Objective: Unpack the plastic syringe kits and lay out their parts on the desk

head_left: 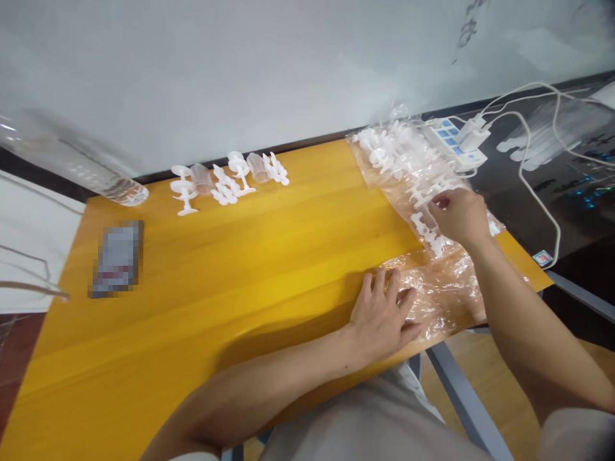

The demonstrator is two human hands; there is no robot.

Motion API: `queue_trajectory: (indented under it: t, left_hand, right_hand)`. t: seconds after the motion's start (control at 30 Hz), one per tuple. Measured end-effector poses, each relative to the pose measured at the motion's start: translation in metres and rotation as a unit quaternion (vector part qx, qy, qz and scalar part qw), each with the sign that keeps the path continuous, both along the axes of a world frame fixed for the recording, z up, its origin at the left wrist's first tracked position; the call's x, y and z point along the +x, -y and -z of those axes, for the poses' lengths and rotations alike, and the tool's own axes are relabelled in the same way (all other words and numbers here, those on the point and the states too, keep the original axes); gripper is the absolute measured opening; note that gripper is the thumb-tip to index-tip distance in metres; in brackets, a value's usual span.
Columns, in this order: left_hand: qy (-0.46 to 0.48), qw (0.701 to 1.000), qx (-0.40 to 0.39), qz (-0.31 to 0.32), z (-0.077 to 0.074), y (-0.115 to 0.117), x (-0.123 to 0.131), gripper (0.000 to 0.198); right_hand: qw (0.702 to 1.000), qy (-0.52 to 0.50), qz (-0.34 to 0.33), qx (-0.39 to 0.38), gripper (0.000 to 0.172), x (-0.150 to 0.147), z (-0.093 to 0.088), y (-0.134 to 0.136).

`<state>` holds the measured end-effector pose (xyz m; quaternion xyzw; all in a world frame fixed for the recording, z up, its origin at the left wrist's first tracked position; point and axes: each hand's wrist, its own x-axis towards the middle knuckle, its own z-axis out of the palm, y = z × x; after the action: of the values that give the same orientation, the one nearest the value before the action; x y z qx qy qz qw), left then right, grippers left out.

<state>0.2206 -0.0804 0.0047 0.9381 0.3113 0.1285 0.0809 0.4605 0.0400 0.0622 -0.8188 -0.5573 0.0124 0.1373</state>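
My right hand [460,216] reaches over the small white plastic parts [425,225] that lie on clear film at the table's right side. Its thumb and fingers are pinched together at a pale piece, which I cannot make out. My left hand [382,310] rests with fingers spread at the left edge of a crumpled clear plastic bag [446,294]. Behind the right hand, another clear bag [396,153] is full of similar white parts. Along the back left of the table stand white stemmed pieces [184,190], with translucent little cups [202,179] and knobbly white pieces [225,187] between them.
A clear bottle [127,189] stands at the table's back left corner, and a pixelated flat object [116,259] lies nearer. A white power strip [456,144] with plugs and cables [526,153] sits at the right. A whiteboard [216,77] rises behind the yellow table [269,256].
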Motion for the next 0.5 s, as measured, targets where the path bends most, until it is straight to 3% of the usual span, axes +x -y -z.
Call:
queue_trajectory:
  t: [0.2,0.33,0.4,0.5]
  left_hand:
    - [0.001,1.000,0.006,0.009,-0.001,0.000,0.030,0.064]
    - [-0.013,1.000,0.026,-0.003,-0.003,-0.005,0.050,0.065]
    - [-0.025,0.999,0.032,-0.014,-0.004,-0.008,0.057,0.067]
    - [-0.042,0.998,0.032,-0.026,-0.006,-0.012,0.066,0.070]
  right_hand:
    - [0.998,0.020,-0.045,0.043,0.032,-0.002,0.001,-0.006]
    - [0.998,0.053,-0.014,0.042,0.078,0.011,0.005,-0.009]
    - [0.998,0.054,-0.005,0.039,0.071,0.018,0.008,-0.011]
    - [0.997,0.057,-0.021,0.050,0.042,0.027,0.010,-0.016]
